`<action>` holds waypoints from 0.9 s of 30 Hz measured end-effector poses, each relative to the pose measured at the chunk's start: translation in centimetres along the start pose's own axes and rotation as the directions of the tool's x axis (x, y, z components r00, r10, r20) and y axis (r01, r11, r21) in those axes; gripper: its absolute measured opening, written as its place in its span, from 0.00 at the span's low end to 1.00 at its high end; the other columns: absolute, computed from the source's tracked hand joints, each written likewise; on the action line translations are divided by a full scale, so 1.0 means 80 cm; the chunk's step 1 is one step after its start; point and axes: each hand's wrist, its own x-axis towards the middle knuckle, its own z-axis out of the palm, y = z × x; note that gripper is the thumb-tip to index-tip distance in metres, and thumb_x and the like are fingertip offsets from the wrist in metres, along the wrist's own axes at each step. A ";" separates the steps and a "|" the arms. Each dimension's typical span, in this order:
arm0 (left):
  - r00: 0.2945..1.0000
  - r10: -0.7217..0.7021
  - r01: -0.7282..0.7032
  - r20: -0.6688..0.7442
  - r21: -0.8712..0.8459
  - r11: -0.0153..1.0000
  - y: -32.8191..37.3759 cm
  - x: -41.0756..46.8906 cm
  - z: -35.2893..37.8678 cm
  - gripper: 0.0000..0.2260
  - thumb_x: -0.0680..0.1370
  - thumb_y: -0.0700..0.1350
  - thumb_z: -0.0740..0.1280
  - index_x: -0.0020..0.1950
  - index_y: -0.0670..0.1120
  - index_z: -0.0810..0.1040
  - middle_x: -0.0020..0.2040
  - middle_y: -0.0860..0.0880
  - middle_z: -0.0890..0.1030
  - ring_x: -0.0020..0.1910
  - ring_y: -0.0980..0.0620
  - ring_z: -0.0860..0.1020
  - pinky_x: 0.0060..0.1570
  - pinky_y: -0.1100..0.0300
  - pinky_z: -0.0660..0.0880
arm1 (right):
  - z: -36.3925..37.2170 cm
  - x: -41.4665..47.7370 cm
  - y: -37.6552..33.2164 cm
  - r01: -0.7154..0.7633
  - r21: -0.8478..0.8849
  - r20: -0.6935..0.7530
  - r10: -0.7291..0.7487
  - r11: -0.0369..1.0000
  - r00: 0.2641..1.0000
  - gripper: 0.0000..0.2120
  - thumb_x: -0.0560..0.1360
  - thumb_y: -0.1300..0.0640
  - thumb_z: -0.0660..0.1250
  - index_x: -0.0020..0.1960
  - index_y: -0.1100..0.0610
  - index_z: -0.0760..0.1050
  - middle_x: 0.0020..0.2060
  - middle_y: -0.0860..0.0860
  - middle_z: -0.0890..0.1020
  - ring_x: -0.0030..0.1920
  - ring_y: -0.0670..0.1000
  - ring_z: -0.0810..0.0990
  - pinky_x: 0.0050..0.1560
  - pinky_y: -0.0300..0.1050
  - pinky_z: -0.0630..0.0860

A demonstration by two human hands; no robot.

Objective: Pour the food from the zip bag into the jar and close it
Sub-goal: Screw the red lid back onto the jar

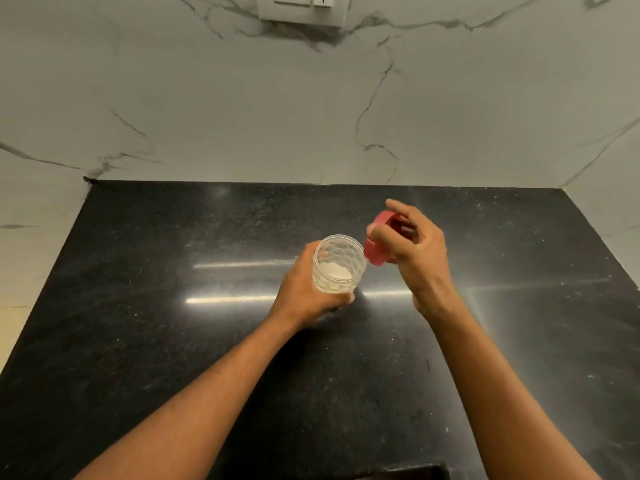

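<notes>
Two bare forearms reach out over the black speckled countertop [173,341]. The left hand [304,289] is wrapped around a clear patterned jar [337,265], which stands uncapped near the middle of the counter with a pale white food [334,270] in its bottom. Just to the jar's right, the right hand [412,251] grips a red lid [375,252], tilted on edge beside the rim. Beyond them rises a veined marble wall [207,98] with a socket plate [303,8] at the top.
</notes>
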 end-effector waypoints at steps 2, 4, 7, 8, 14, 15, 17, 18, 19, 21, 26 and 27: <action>1.000 0.011 -0.011 0.005 0.006 1.000 0.000 -0.003 -0.001 0.42 0.60 0.51 0.85 0.69 0.66 0.70 0.63 0.59 0.83 0.61 0.59 0.82 0.61 0.48 0.82 | 0.016 -0.005 -0.013 0.031 0.124 -0.049 -0.025 0.992 0.999 0.25 0.70 0.45 0.78 0.66 0.41 0.80 0.60 0.46 0.81 0.61 0.48 0.81 0.59 0.55 0.83; 1.000 0.007 -0.007 0.001 0.007 1.000 -0.001 -0.006 0.000 0.42 0.60 0.52 0.85 0.70 0.67 0.69 0.63 0.58 0.83 0.61 0.59 0.82 0.61 0.48 0.82 | 0.031 -0.014 -0.011 0.124 0.088 -0.104 -0.114 0.988 0.988 0.25 0.70 0.45 0.80 0.65 0.47 0.79 0.59 0.49 0.82 0.59 0.48 0.82 0.60 0.55 0.83; 1.000 0.003 -0.003 -0.019 0.003 1.000 -0.004 -0.010 0.002 0.42 0.61 0.52 0.85 0.70 0.64 0.69 0.62 0.57 0.83 0.59 0.58 0.83 0.59 0.46 0.83 | 0.042 -0.034 0.014 0.323 -0.069 -0.077 -0.327 0.944 0.942 0.26 0.69 0.52 0.83 0.59 0.62 0.76 0.60 0.56 0.79 0.61 0.53 0.82 0.60 0.56 0.81; 1.000 0.001 -0.001 -0.026 -0.001 1.000 -0.004 -0.011 0.003 0.42 0.61 0.53 0.85 0.71 0.63 0.69 0.62 0.57 0.83 0.59 0.58 0.84 0.58 0.46 0.83 | 0.042 -0.039 0.026 0.396 -0.184 -0.024 -0.407 0.900 0.913 0.24 0.69 0.54 0.83 0.56 0.64 0.76 0.62 0.58 0.79 0.63 0.55 0.80 0.63 0.55 0.80; 0.998 0.013 -0.013 -0.058 0.008 1.000 -0.003 -0.017 0.005 0.41 0.62 0.60 0.84 0.71 0.66 0.68 0.64 0.59 0.82 0.60 0.58 0.83 0.59 0.47 0.82 | 0.027 -0.040 0.032 0.469 -0.340 0.328 -0.365 0.815 0.871 0.36 0.69 0.51 0.79 0.72 0.62 0.73 0.60 0.53 0.81 0.62 0.50 0.76 0.65 0.51 0.76; 0.998 0.019 -0.018 -0.058 0.019 1.000 -0.003 -0.018 0.005 0.41 0.62 0.60 0.84 0.71 0.67 0.68 0.63 0.59 0.82 0.60 0.59 0.83 0.58 0.47 0.83 | 0.023 -0.035 0.020 0.483 -0.373 0.426 -0.317 0.792 0.848 0.37 0.69 0.48 0.76 0.75 0.56 0.71 0.64 0.50 0.80 0.63 0.51 0.74 0.65 0.52 0.76; 0.999 0.023 -0.021 -0.046 0.039 0.999 -0.004 -0.019 0.004 0.41 0.63 0.58 0.85 0.70 0.67 0.68 0.62 0.59 0.82 0.59 0.58 0.83 0.57 0.47 0.83 | 0.015 -0.019 -0.003 0.543 -0.489 0.601 -0.188 0.683 0.777 0.38 0.69 0.46 0.73 0.77 0.45 0.67 0.73 0.45 0.74 0.66 0.51 0.70 0.65 0.53 0.75; 0.999 0.020 -0.019 -0.037 0.042 0.999 -0.004 -0.019 0.003 0.41 0.62 0.57 0.85 0.70 0.66 0.68 0.62 0.58 0.82 0.59 0.57 0.83 0.58 0.45 0.83 | 0.014 -0.010 -0.014 0.573 -0.534 0.663 -0.112 0.622 0.740 0.40 0.69 0.48 0.74 0.78 0.40 0.64 0.76 0.45 0.71 0.67 0.51 0.68 0.67 0.52 0.74; 0.999 0.018 -0.017 -0.027 0.046 0.999 -0.005 -0.019 0.003 0.42 0.62 0.56 0.85 0.71 0.65 0.67 0.62 0.57 0.82 0.59 0.56 0.83 0.58 0.45 0.82 | 0.014 -0.002 -0.023 0.590 -0.567 0.705 -0.032 0.575 0.709 0.42 0.69 0.49 0.75 0.79 0.38 0.62 0.78 0.47 0.68 0.69 0.53 0.67 0.69 0.52 0.72; 1.000 0.017 -0.017 -0.009 0.064 0.998 -0.004 -0.020 0.001 0.42 0.63 0.58 0.84 0.71 0.67 0.66 0.63 0.58 0.81 0.59 0.57 0.82 0.60 0.47 0.82 | 0.020 0.007 -0.039 0.625 -0.596 0.752 0.079 0.504 0.654 0.44 0.69 0.50 0.76 0.79 0.35 0.60 0.78 0.49 0.65 0.72 0.54 0.67 0.69 0.52 0.71; 1.000 -0.012 0.013 -0.013 0.091 0.996 -0.001 -0.022 0.001 0.46 0.61 0.62 0.84 0.74 0.64 0.64 0.64 0.58 0.80 0.60 0.56 0.81 0.61 0.49 0.82 | 0.039 0.017 -0.065 0.737 -0.610 0.786 0.111 0.291 0.608 0.43 0.67 0.53 0.80 0.77 0.37 0.66 0.68 0.50 0.71 0.64 0.54 0.75 0.57 0.48 0.78; 1.000 -0.016 0.017 -0.019 0.101 0.995 -0.002 -0.023 0.000 0.46 0.61 0.62 0.83 0.74 0.64 0.64 0.64 0.58 0.80 0.60 0.55 0.81 0.60 0.49 0.82 | 0.042 0.017 -0.069 0.755 -0.602 0.796 0.120 0.258 0.594 0.43 0.67 0.54 0.81 0.77 0.38 0.67 0.67 0.50 0.71 0.64 0.55 0.75 0.56 0.47 0.78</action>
